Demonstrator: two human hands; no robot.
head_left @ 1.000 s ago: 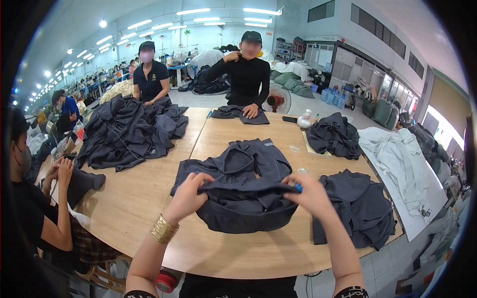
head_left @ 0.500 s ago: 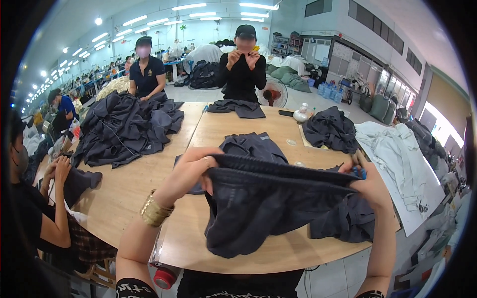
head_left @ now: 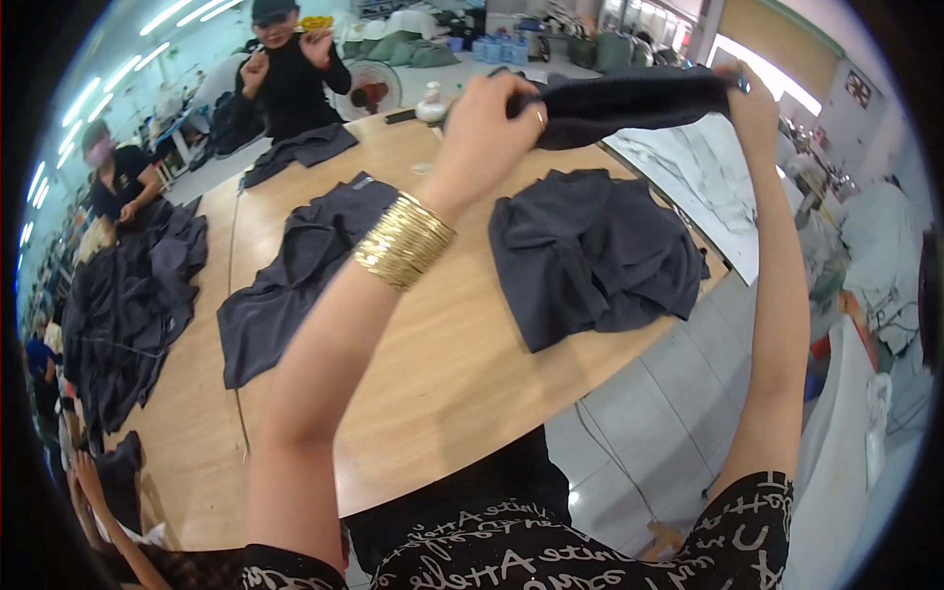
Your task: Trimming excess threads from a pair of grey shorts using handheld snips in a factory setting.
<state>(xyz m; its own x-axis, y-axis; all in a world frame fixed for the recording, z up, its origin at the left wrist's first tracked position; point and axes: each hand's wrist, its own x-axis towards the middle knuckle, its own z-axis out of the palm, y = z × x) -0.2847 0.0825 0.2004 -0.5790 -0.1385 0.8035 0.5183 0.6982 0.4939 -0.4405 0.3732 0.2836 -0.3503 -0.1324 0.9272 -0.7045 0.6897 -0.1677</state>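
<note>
The left hand (head_left: 487, 123) has its fingers (head_left: 511, 98) curled tight and clamped on one end of a dark grey garment (head_left: 629, 98); the right hand (head_left: 752, 98) pinches the other end, fingers closed on the cloth, though its fingertips are partly hidden by the fabric; the garment is stretched between the two hands, raised high in the air above the far part of the wooden counter (head_left: 452, 374) and touching nothing below; both arms reach up and forward, the left forearm slanting up from the lower edge with a stack of gold bangles (head_left: 403, 239) at the wrist, the right forearm rising nearly upright at the right side; on the counter beneath lie a crumpled dark garment (head_left: 590, 256) just under the hands and a flatter dark piece (head_left: 295, 275) to its left, well apart from each other; a larger heap of dark cloth (head_left: 128, 305) lies at the counter's left edge; across the counter a person in black (head_left: 290, 74) stands with both hands raised near the face.
</note>
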